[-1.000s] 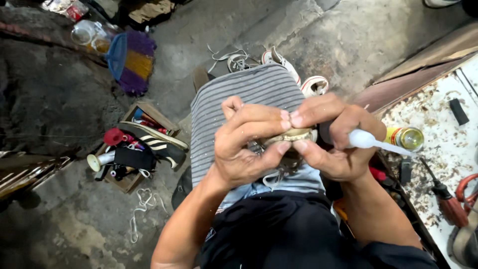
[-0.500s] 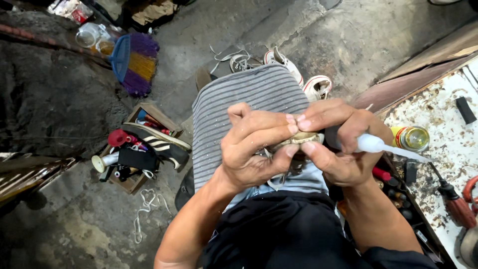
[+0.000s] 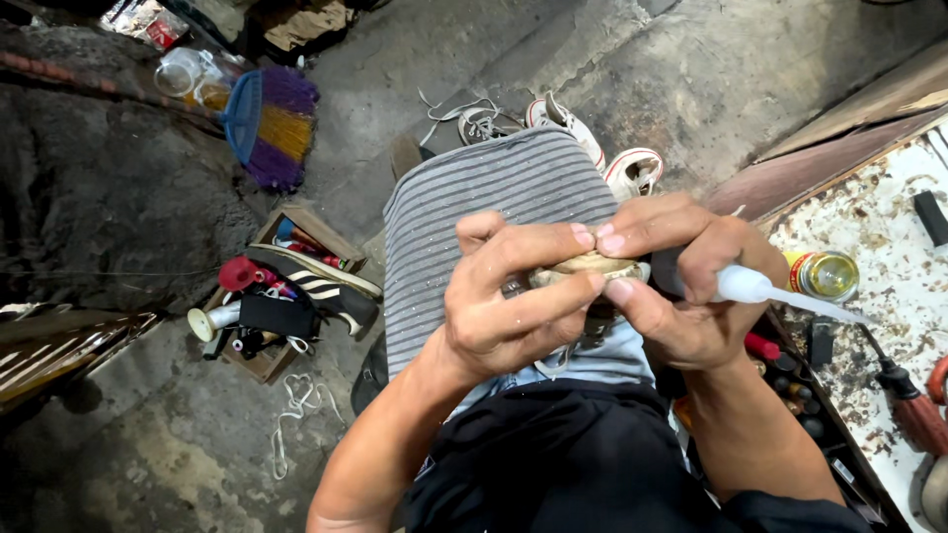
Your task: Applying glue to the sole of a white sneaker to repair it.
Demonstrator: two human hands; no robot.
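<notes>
Right at the middle of the view, a small tan shoe part [image 3: 591, 266] sits pinched between both hands above the person's lap, over a grey striped cloth [image 3: 474, 217] draped on the knee. Only its upper rim shows; its long axis runs roughly left to right, and which end leads cannot be told. The left hand [image 3: 513, 296] is curled shut around its near side, thumb tip on the rim, fingers wrapped below. The right hand [image 3: 681, 286] presses the rim with thumb and forefinger while its other fingers clamp a white glue tube [image 3: 760, 289], whose thin nozzle points off to the right and slightly down, toward the desk [image 3: 869, 237]. Room is tight: the hands meet fingertip to fingertip, and the tube's tip hangs over the desk's near edge. On that scratched white desk stand a yellow tin [image 3: 825, 274], just beyond the tube, and a red-handled tool [image 3: 913, 410] nearer the corner. Beyond the knee lie white sneakers [image 3: 553, 123] on the concrete floor [image 3: 691, 69]. Well to the left, a wooden box [image 3: 281, 296] of tools holds a black striped shoe, and a blue and purple broom [image 3: 262, 123] lies farther off
</notes>
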